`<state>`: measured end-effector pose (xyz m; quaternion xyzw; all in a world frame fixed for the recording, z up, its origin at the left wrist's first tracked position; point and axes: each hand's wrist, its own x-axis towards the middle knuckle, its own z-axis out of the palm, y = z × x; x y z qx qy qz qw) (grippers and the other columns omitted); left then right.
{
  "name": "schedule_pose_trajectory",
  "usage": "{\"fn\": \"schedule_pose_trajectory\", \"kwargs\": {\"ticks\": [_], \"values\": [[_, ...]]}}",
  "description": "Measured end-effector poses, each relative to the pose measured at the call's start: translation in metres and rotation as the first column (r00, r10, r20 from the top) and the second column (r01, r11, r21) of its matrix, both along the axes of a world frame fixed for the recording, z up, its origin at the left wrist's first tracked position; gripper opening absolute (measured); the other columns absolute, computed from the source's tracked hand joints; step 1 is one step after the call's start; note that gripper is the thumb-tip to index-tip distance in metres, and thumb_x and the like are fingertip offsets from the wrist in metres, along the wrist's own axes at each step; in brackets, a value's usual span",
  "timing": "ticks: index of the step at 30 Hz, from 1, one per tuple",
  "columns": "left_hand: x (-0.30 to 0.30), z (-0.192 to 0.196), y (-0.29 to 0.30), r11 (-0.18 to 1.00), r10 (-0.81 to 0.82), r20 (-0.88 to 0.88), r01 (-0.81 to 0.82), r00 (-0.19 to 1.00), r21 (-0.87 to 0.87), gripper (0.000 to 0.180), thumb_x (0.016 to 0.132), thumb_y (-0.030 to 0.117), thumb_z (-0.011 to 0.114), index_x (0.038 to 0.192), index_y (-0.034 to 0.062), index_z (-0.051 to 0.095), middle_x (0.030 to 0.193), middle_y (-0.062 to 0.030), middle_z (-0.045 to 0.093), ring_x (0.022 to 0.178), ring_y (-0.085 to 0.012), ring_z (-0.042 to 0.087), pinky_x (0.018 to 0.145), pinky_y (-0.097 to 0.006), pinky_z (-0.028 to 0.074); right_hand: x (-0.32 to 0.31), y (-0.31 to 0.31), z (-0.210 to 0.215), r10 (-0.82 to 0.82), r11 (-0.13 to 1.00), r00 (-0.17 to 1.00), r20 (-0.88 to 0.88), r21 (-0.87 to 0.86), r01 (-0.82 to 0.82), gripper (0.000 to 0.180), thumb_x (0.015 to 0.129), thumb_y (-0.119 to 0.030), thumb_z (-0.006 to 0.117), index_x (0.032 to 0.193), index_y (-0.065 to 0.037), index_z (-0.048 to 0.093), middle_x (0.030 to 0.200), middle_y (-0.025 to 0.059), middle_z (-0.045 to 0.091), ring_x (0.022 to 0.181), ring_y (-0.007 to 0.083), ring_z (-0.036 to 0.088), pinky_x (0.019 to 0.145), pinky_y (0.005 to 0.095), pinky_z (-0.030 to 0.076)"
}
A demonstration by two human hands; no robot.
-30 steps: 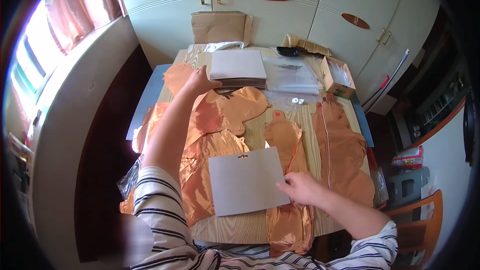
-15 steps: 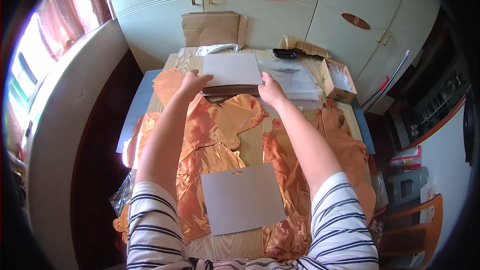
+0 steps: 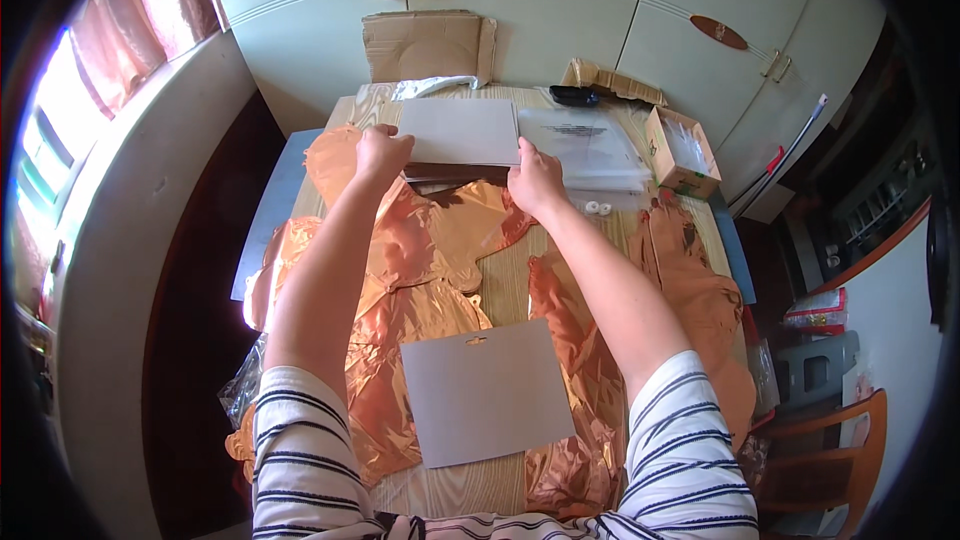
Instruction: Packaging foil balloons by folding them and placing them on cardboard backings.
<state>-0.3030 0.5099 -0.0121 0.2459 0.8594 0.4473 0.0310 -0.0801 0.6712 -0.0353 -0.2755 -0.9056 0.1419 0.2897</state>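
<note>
A stack of grey cards [image 3: 459,132] lies toward the far side of the table, its darker edges showing at the front. Pressed to the left side of the stack, my left hand [image 3: 382,154] has its thumb at the edge and fingers curled. My right hand [image 3: 537,180] grips the near right corner the same way; the undersides of its fingers are hidden. Closer to me, a single grey card [image 3: 488,393] with a hanging slot lies on copper-coloured foil balloons [image 3: 400,315], flat and wrinkled. More foil [image 3: 570,380] spreads beneath my right forearm.
Right of the stack are clear plastic bags [image 3: 585,155] and a small open box [image 3: 683,155] with clear packets. Two small white rolls [image 3: 598,208] sit near my right hand. Folded cardboard [image 3: 430,48] leans at the back against the cabinet [image 3: 560,30]. A wooden chair [image 3: 830,460] stands right.
The top card has come down level on the stack. My right hand has shifted slightly left and nearer, uncovering the small white rolls, and my left hand has moved slightly left.
</note>
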Motion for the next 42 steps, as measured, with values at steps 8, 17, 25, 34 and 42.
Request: {"fn": "schedule_pose_trajectory", "kwargs": {"ticks": [8,17,25,34,42], "values": [[-0.001,0.004,-0.011,0.997,0.065,0.129,-0.069,0.990,0.026,0.043,0.076,0.022,0.078,0.108,-0.0051,0.069,0.084,-0.0110,0.069,0.066,-0.0177,0.064,0.055,-0.033,0.051,0.001,-0.010,0.002,-0.027,0.971,0.993,-0.115,-0.241,-0.001,0.050,0.086,-0.013,0.056,0.132,0.007,0.054,0.111,0.0264,0.070,0.105,0.0416,0.067,0.096,0.0478,0.051],[0.002,0.011,-0.016,0.999,-0.053,0.506,0.041,0.861,0.035,0.028,0.080,0.022,0.081,0.087,-0.0005,0.066,0.074,-0.0086,0.062,0.056,-0.0173,0.057,0.046,-0.033,0.043,-0.004,-0.012,-0.012,-0.329,0.695,0.869,-0.371,-0.718,-0.043,0.045,0.087,-0.012,0.064,0.127,0.007,0.057,0.117,0.0238,0.067,0.094,0.0362,0.069,0.083,0.0442,0.057],[0.026,0.006,-0.046,0.978,-0.186,0.783,0.191,0.594,0.088,0.032,0.091,0.027,0.073,0.100,-0.0034,0.068,0.085,-0.0130,0.069,0.065,-0.0215,0.066,0.050,-0.035,0.050,0.041,-0.013,0.029,-0.128,-0.014,0.957,-0.259,-0.965,-0.263,0.015,0.087,-0.006,0.070,0.101,-0.004,0.064,0.087,0.0084,0.068,0.072,0.0197,0.066,0.053,0.0311,0.049],[0.150,0.049,-0.167,0.655,-0.739,0.445,0.383,0.506,0.652,0.033,0.095,0.013,0.069,0.124,-0.0007,0.062,0.111,-0.0080,0.070,0.104,-0.0168,0.067,0.093,-0.034,0.054,0.169,-0.108,0.066,0.279,0.319,0.799,-0.533,-0.733,-0.600,0.037,0.091,-0.001,0.063,0.127,-0.002,0.053,0.117,0.0046,0.063,0.107,0.0128,0.061,0.095,0.0284,0.049],[0.287,0.065,-0.243,0.695,-0.702,0.061,0.663,0.710,0.278,0.026,0.092,0.001,0.066,0.118,-0.0008,0.063,0.103,-0.0042,0.070,0.099,-0.0134,0.063,0.090,-0.030,0.051,0.279,-0.179,0.067,0.205,0.333,0.806,-0.555,-0.735,-0.591,0.040,0.091,-0.010,0.074,0.127,0.000,0.058,0.114,0.0043,0.066,0.106,0.0131,0.063,0.094,0.0300,0.051]]}}
